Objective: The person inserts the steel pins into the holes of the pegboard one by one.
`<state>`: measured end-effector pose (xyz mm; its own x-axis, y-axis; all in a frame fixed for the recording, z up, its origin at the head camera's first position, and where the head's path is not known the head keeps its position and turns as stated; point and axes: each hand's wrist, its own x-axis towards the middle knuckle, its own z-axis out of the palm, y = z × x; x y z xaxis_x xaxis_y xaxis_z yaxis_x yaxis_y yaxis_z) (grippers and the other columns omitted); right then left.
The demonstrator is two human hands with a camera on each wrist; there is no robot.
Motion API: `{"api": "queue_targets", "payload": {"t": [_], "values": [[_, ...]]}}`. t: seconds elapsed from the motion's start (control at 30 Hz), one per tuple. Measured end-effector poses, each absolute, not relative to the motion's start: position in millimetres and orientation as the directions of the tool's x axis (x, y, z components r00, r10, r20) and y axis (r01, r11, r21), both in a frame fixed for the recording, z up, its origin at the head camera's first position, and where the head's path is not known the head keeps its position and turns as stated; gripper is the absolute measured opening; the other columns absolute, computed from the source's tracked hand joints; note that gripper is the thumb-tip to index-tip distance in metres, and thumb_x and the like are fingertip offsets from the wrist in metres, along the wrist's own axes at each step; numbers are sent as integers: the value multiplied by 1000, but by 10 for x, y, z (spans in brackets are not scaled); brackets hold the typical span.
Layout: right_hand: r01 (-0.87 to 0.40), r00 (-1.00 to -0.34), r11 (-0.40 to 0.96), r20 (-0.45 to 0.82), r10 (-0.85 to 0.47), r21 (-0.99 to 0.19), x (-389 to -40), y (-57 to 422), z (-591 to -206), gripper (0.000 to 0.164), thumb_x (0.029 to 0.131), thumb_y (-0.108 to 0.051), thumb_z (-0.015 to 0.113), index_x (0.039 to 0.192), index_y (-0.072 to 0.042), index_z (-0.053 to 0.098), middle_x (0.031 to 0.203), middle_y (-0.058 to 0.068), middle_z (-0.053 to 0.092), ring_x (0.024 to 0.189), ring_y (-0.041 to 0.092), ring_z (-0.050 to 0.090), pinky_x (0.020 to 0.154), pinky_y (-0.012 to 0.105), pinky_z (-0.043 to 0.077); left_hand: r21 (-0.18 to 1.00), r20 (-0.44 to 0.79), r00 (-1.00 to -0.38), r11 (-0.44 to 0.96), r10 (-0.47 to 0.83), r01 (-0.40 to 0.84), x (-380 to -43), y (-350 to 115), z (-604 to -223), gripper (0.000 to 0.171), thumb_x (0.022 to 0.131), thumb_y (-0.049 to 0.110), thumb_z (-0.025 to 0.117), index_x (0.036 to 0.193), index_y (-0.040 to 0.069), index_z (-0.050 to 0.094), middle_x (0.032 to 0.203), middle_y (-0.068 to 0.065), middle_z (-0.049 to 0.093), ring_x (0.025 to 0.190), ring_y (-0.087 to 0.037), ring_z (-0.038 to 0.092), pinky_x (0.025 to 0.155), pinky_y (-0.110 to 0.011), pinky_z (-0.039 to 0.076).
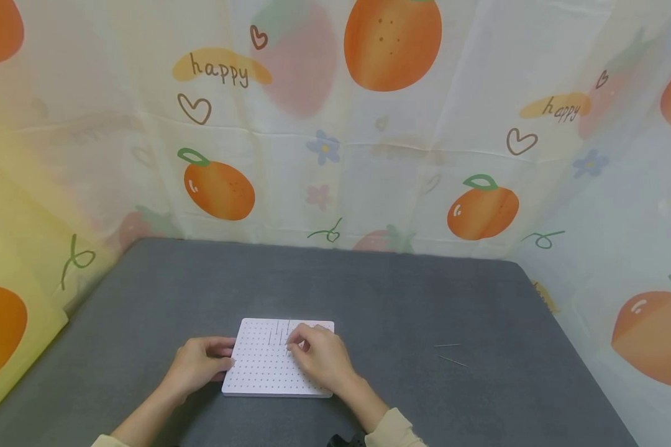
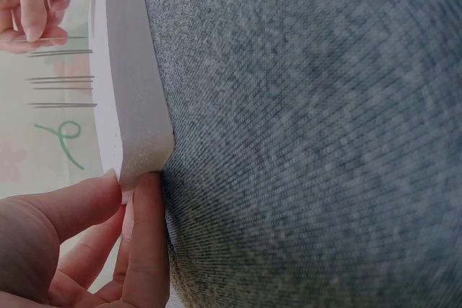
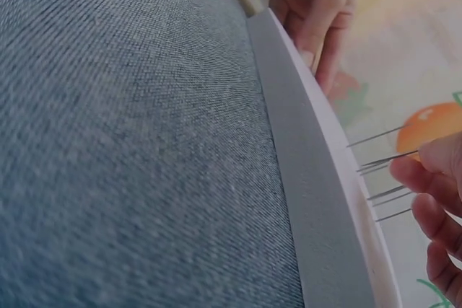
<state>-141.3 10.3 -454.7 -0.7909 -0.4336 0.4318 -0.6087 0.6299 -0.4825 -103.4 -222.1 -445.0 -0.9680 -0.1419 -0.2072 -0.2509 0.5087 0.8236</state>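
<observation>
A white board [image 1: 257,372] with rows of small holes lies flat on the grey table. At its left edge, my left hand [image 1: 196,363] pinches the board between thumb and fingers, as the left wrist view shows. Over the board's right half, my right hand [image 1: 324,357] pinches a thin metal pin [image 2: 76,37] between thumb and index finger. That pin is upright with its lower end at the board; whether it sits in a hole I cannot tell. Several similar pins [image 2: 61,78] stand upright in the board near its back edge, beside the right fingertips.
Two loose metal pins, one farther back [image 1: 447,345] and one nearer [image 1: 452,361], lie on the grey tabletop [image 1: 380,292] to the right. A fruit-patterned curtain [image 1: 369,161] hangs behind and along the sides. A small black object [image 1: 345,441] shows at the front edge.
</observation>
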Motion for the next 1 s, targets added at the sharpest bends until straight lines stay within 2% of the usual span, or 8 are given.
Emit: {"api": "queue_targets", "payload": {"t": [0.33,1.0], "values": [[-601,-795,650,431,-427,-464,-1413,49,-4572,8,79,-16,68,81,-23,64,66,-13,58,62,-1,44,51,9,32,836,-198,-970,492,-141,-243,-1035,-2218,-4452,39,73,-5,66,111,-7,62,91,-14,67,75,-18,63,61,-33,57],[-659,-736,668,481,-477,-345,-1423,23,-4609,6,77,-20,68,79,-26,66,61,-16,52,58,-4,41,51,10,31,829,-204,-969,502,-140,-247,-1031,-2211,-4424,39,73,-4,67,111,-6,62,92,-14,67,74,-18,63,61,-33,57]]}}
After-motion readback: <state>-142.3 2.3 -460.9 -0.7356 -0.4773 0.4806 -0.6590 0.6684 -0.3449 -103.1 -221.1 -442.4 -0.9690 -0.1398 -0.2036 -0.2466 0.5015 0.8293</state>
